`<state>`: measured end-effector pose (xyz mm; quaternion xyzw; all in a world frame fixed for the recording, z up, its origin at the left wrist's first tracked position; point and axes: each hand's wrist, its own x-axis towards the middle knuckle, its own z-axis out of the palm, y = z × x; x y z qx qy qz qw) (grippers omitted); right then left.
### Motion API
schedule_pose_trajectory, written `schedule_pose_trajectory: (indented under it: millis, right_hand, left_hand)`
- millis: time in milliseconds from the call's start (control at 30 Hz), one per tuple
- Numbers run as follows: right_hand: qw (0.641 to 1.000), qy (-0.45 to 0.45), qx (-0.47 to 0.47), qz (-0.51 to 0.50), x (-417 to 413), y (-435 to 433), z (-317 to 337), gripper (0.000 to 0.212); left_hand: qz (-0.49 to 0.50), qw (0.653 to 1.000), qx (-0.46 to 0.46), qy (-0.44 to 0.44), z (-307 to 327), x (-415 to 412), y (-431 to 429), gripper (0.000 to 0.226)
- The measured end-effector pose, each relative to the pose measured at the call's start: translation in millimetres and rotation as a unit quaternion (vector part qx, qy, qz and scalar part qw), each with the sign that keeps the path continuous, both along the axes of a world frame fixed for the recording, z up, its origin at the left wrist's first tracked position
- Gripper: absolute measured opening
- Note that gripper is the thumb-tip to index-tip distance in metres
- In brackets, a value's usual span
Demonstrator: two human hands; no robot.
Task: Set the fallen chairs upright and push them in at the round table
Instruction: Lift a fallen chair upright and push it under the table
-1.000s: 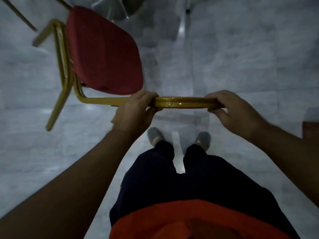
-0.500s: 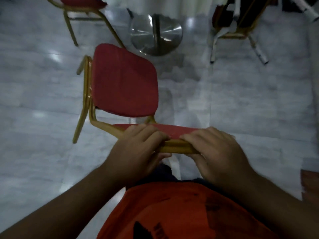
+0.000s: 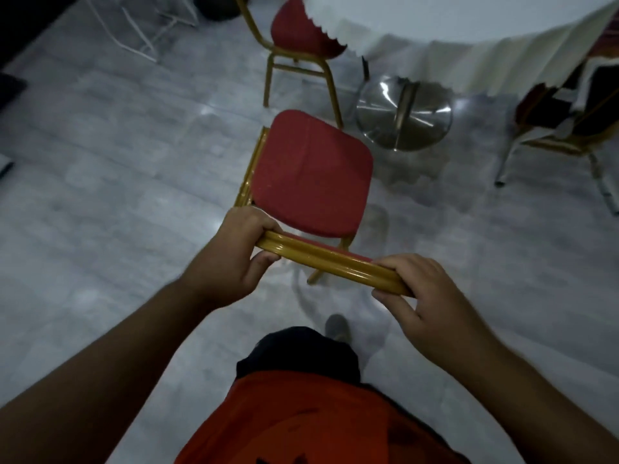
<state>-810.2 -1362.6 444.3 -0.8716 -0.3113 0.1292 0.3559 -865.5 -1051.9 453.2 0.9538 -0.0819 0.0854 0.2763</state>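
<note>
A chair with a red seat (image 3: 310,172) and gold frame stands upright in front of me, its seat facing the round table (image 3: 469,25). My left hand (image 3: 234,259) grips the left end of the chair's gold top rail (image 3: 328,262). At the rail's right end, my right hand (image 3: 425,296) is closed around it. The table has a white cloth and a shiny metal pedestal base (image 3: 403,113) just beyond the chair.
A second red and gold chair (image 3: 301,38) stands tucked at the table's left side. At the right a chair (image 3: 569,112) draped with dark and white cloth stands by the table. White metal frames (image 3: 144,31) lie at the far left. Grey tiled floor all around.
The chair has gone from tilted to standing upright and sits closer to the table. My view has lifted, so the table and its base now show. My hands have spread apart on the rail.
</note>
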Motion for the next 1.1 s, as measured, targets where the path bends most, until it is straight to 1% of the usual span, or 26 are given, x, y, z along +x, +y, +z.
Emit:
schedule_pose_trajectory:
  millis: [67, 100, 167, 233, 267, 333, 467, 533, 600, 667, 733, 867, 967, 1100]
  right_hand:
    - [1.0, -0.02, -0.001, -0.003, -5.4, 17.6, 0.1, 0.023]
    - [1.0, -0.019, 0.0, 0.0, -6.5, 26.0, 3.0, 0.022]
    - [1.0, 0.013, 0.009, 0.016, -9.0, 41.7, 10.8, 0.027]
    - [0.999, 0.038, 0.018, 0.034, -15.1, 56.7, 18.4, 0.039]
    - [0.999, 0.033, 0.022, 0.035, -18.1, 65.1, 19.2, 0.043]
    - [1.0, 0.014, 0.014, 0.019, -21.3, 85.6, 15.1, 0.041]
    - [0.998, -0.019, -0.04, -0.052, -24.7, 136.1, -3.0, 0.04]
    - [0.996, -0.05, -0.06, -0.049, -23.9, 169.1, -3.6, 0.038]
    - [0.989, -0.111, -0.084, -0.04, -20.3, 196.8, -2.5, 0.042]
    - [0.986, -0.128, -0.09, -0.053, -11.7, 217.0, -0.8, 0.046]
    - [0.984, -0.139, -0.097, -0.063, -2.1, 224.7, -0.1, 0.044]
    - [0.981, -0.129, -0.119, -0.086, 16.6, 219.9, 1.9, 0.036]
    - [0.978, -0.113, -0.129, -0.119, 31.1, 206.3, 0.5, 0.036]
    - [0.971, -0.107, -0.131, -0.168, 51.9, 178.5, -0.5, 0.036]
  left_hand:
    - [-0.008, 1.0, 0.017, 0.026, 12.2, -6.2, 13.4, 0.035]
    - [-0.013, 0.999, 0.039, 0.027, 19.3, -8.9, 15.6, 0.04]
    - [-0.027, 0.996, 0.089, 0.016, 32.8, -11.9, 11.8, 0.047]
    - [-0.031, 0.994, 0.106, -0.006, 39.9, -15.6, 4.9, 0.048]
    - [-0.03, 0.993, 0.112, -0.016, 39.9, -15.4, 4.5, 0.047]
    - [-0.025, 0.989, 0.144, -0.031, 38.0, -13.3, 15.9, 0.045]
    - [-0.038, 0.98, 0.188, -0.057, 25.8, -13.0, 82.5, 0.039]
    - [-0.047, 0.977, 0.194, -0.078, 16.8, -14.5, 119.3, 0.04]
    - [-0.049, 0.977, 0.184, -0.095, 6.2, -15.6, 148.1, 0.043]
    - [-0.041, 0.982, 0.159, -0.094, -4.1, -11.7, 168.9, 0.047]
    - [-0.022, 0.987, 0.129, -0.093, -12.4, -2.8, 174.5, 0.047]
    - [-0.03, 0.992, 0.083, -0.091, -26.1, 22.6, 164.8, 0.043]
    - [-0.059, 0.993, 0.057, -0.087, -31.3, 55.0, 155.2, 0.042]
    - [-0.114, 0.989, 0.044, -0.083, -33.2, 103.2, 130.5, 0.041]
